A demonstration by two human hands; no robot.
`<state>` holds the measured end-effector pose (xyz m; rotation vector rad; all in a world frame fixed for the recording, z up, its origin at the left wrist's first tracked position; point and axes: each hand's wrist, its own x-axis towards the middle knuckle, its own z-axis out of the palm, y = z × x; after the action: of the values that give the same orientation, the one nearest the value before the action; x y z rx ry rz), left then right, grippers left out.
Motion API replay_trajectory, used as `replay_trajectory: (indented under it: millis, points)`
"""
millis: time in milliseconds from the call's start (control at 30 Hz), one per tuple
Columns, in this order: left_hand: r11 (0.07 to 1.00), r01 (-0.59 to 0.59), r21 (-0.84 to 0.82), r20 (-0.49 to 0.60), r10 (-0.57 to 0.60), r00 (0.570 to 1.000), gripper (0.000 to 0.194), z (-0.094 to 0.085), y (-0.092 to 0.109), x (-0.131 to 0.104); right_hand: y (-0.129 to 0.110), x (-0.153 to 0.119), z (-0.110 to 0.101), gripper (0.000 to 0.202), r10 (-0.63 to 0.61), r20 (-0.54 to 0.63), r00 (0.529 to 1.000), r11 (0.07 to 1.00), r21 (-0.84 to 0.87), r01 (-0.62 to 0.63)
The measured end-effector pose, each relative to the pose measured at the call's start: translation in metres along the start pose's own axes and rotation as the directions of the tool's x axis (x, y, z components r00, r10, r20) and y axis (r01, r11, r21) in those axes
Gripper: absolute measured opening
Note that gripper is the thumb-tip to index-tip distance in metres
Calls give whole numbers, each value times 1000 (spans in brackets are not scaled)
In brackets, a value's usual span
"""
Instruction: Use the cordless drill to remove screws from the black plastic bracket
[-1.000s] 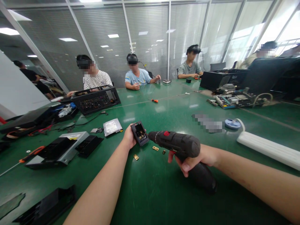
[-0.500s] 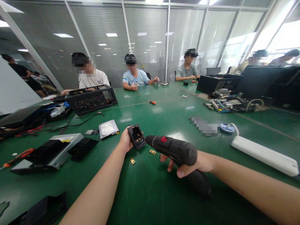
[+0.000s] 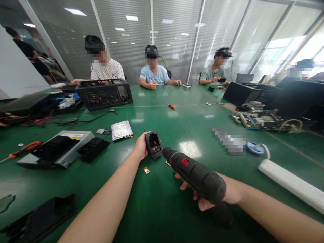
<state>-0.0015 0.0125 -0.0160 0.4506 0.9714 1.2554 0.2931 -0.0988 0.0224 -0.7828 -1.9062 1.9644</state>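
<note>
My left hand (image 3: pixel 142 147) grips a small black box (image 3: pixel 154 144) by its left side, its open face towards me with brass-coloured parts inside. My right hand (image 3: pixel 194 192) is wrapped round a black cordless drill (image 3: pixel 194 175) with a red switch. The drill's nose points left, close to the box's lower right edge; whether they touch is unclear. On the green table (image 3: pixel 157 209) below the box lies a small brass plate (image 3: pixel 146 170). A second brass plate (image 3: pixel 168 163) is partly hidden by the drill's nose.
Left lie a hard drive (image 3: pixel 122 130), a metal drive case (image 3: pixel 58 148), black plastic pieces and an orange screwdriver (image 3: pixel 29 146). Right are a white power strip (image 3: pixel 291 182), a blue round object (image 3: pixel 255 148) and a circuit board (image 3: pixel 263 119). Several people sit across the table.
The camera view has shifted, so the table items appear further right. The drill's rear is lower and its nose now overlaps one brass plate. Both hands keep their hold.
</note>
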Motion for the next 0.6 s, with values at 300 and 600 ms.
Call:
replay_trajectory:
  millis: [300,600]
  points:
    - [998,21,63,-34,-19,999,37,7,2,-6,-18,1,20,65,29,-49,998,997,-71,-33]
    - [997,25,70,-7,-25,1000,41,-1,1,-7,-9,7,16,60,32,-45,999,999,18,-31]
